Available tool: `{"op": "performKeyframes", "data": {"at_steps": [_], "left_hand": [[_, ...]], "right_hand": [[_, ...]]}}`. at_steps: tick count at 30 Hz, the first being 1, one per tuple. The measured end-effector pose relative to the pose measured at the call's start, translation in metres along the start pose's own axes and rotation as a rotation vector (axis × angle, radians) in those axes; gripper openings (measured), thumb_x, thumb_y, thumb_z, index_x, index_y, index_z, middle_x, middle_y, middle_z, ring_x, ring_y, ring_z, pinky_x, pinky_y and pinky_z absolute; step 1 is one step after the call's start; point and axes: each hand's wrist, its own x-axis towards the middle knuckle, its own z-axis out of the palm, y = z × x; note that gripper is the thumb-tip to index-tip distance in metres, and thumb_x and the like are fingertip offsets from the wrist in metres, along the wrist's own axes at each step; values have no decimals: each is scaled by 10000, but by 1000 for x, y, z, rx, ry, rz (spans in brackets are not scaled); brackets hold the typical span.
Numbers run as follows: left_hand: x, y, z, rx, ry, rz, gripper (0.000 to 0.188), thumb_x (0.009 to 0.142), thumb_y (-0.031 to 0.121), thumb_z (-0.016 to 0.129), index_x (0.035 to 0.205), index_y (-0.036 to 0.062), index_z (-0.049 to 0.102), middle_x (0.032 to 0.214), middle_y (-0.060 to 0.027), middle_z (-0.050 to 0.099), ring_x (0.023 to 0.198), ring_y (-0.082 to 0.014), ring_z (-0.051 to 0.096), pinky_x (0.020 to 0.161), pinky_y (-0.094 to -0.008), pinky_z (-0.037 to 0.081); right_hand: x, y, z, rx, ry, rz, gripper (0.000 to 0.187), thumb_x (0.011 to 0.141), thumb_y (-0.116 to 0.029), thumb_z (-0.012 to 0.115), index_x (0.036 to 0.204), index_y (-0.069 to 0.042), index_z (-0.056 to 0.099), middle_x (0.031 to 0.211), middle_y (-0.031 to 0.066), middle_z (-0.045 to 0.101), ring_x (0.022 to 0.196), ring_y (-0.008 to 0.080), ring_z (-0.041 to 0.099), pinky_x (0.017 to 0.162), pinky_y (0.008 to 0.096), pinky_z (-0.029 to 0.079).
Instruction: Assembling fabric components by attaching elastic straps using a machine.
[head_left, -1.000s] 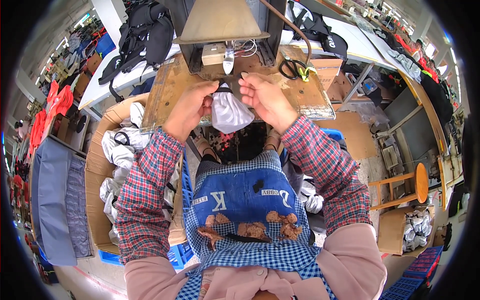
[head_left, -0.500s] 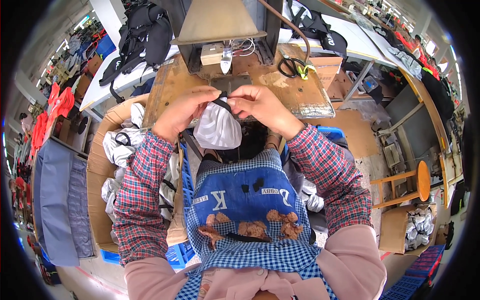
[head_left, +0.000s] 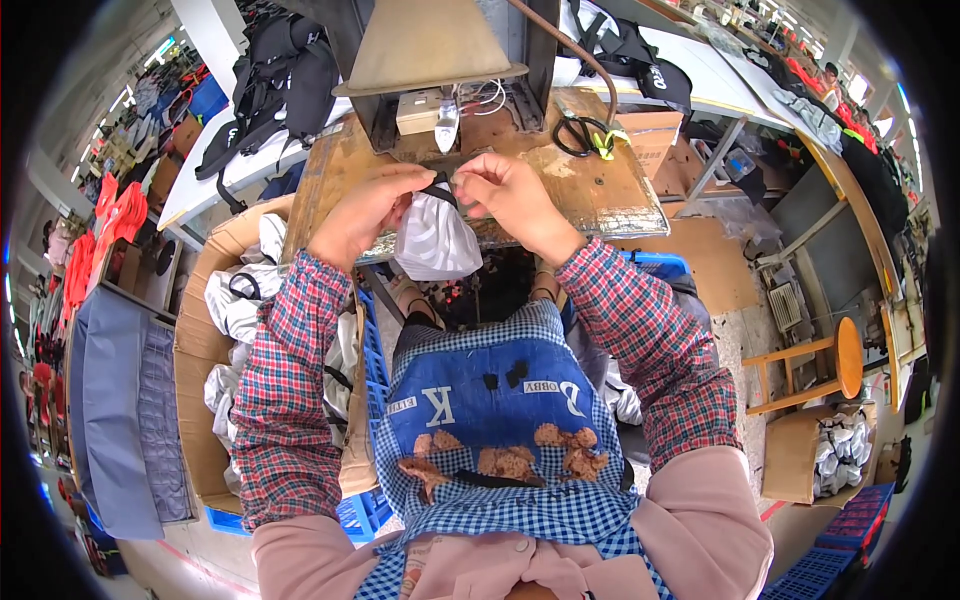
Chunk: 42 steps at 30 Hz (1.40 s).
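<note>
A white fabric pouch [head_left: 437,238] with a black band [head_left: 438,190] along its top hangs at the front edge of the wooden worktop. My left hand [head_left: 372,212] pinches the band between thumb and fingers. Just right of the band is my right hand [head_left: 512,205], its thumb and fingertips drawn together; whatever may be between them is too small to make out. Directly beyond my hands stands a machine with a beige cone-shaped cover [head_left: 430,45] and a pointed metal tip [head_left: 446,130].
Black-handled scissors [head_left: 578,135] lie on the right of the worktop [head_left: 330,185]. A cardboard box [head_left: 195,400] of white pieces stands at my left. Black straps and bags [head_left: 290,85] lie on a white table behind. A wooden stool [head_left: 848,358] is at the right.
My right fingertips have moved off the black band, a little right and up. My left hand still pinches it, and the pouch has shifted slightly up.
</note>
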Motion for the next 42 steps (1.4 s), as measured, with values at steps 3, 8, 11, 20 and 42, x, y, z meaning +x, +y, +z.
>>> {"op": "performKeyframes", "data": {"at_steps": [3,8,11,20,42], "left_hand": [[7,-3,-4,8,-6,12,152,873,284,654,883,133,659,655,95,476,560,-13,378,492,-193,266],[16,-5,-5,-51,-20,35,158,873,280,649,874,123,667,654,97,478,572,-19,382,508,-195,273],[22,-6,-8,-66,-15,68,167,871,279,650,885,115,674,656,96,488,589,-20,393,521,-199,277],[29,-1,-11,-71,9,66,188,863,269,657,933,96,683,674,87,506,604,-26,404,528,-204,278],[-111,14,70,380,-162,135,329,962,254,566,1228,61,565,976,23,600,856,-49,517,761,-204,419]], "right_hand": [[4,1,3,100,15,49,156,929,-155,589,992,-18,627,889,26,646,786,92,611,693,239,519],[11,1,6,199,88,74,167,908,-143,611,963,13,629,853,64,657,730,116,615,638,249,524],[14,0,5,215,97,69,174,912,-148,601,971,14,628,861,65,658,744,117,614,647,247,519],[22,-3,1,209,104,80,179,922,-168,596,1013,-19,638,891,35,656,802,98,608,705,234,504],[-164,-31,-65,12,99,31,357,839,-145,700,1136,6,574,999,39,644,910,115,582,833,270,472]]}}
